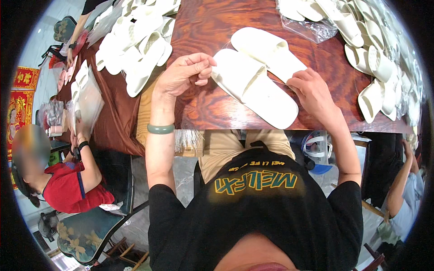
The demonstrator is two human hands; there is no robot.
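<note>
White slippers [270, 97] lie between left hand [186, 74] and right hand [312, 93], both curled inward, each grip pinched together.

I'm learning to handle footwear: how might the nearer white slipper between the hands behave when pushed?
The white slipper would probably slide rather than roll, lying broad and flat. Its smooth moulded look suggests foam, so likely light. The strap arches unsupported, so it probably holds its shape.
</note>
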